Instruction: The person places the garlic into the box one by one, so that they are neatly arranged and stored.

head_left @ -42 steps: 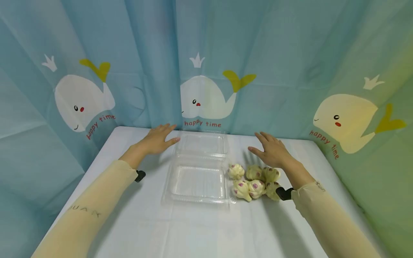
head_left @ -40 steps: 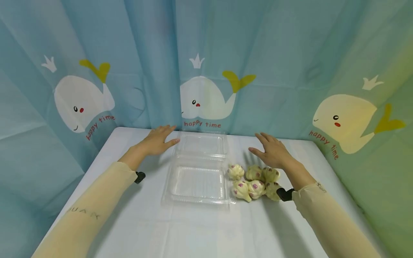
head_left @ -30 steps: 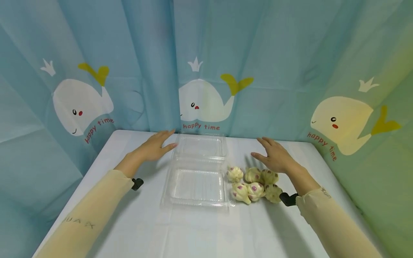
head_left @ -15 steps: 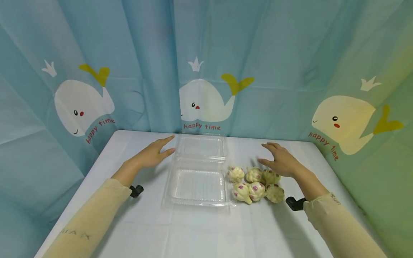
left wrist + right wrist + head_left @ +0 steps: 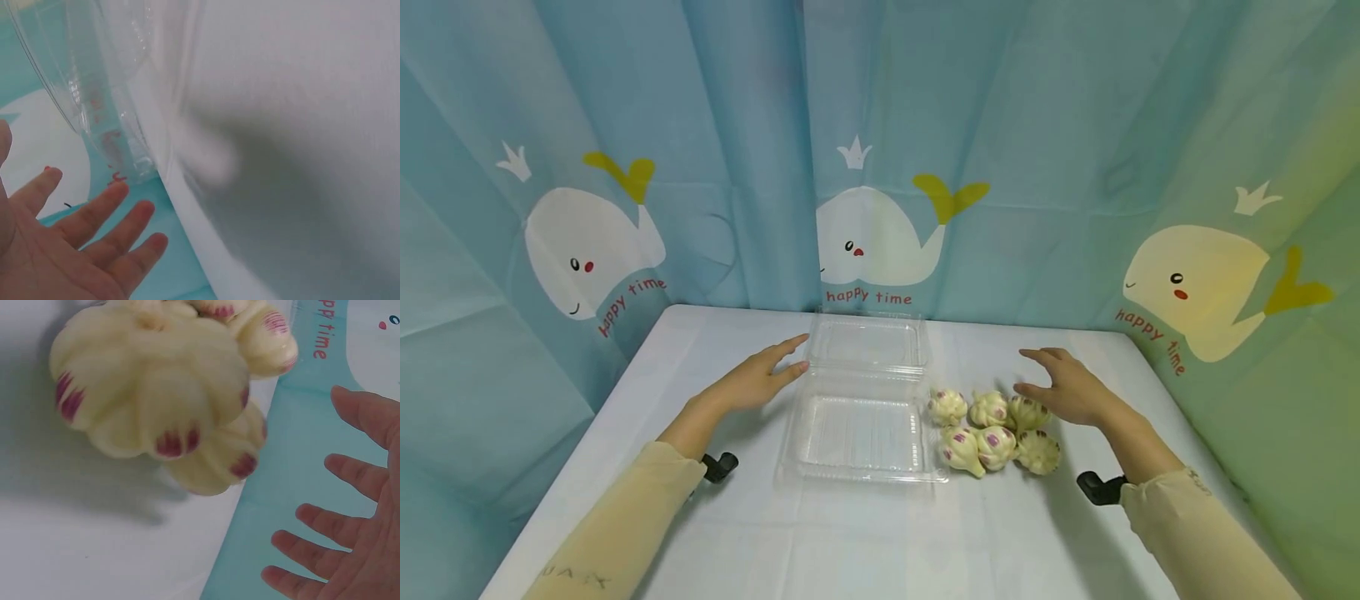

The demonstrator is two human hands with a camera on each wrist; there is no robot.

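Note:
My left hand (image 5: 756, 377) hovers left of a clear plastic clamshell box (image 5: 861, 433), fingers spread and holding nothing. The box lies unfolded, its lid (image 5: 868, 343) flat toward the back. In the left wrist view the left palm (image 5: 56, 256) faces up beside the box's clear edge (image 5: 75, 94). Above the back right of several garlic bulbs (image 5: 996, 448) is my right hand (image 5: 1071, 387), fingers apart and nothing in them. A garlic bulb (image 5: 150, 381) with purple streaks fills the right wrist view, away from the right fingers (image 5: 312, 553).
A white-covered table (image 5: 865, 542) carries everything. Behind it and at both sides hangs a blue curtain (image 5: 1045, 125) with printed whales, close to the table's back edge. Black wrist cameras (image 5: 721, 467) are strapped on both arms.
Both hands have drawn back toward the person, the right one also moving outward to the right. More of the garlic at the right shows now. Box and bulbs stay put.

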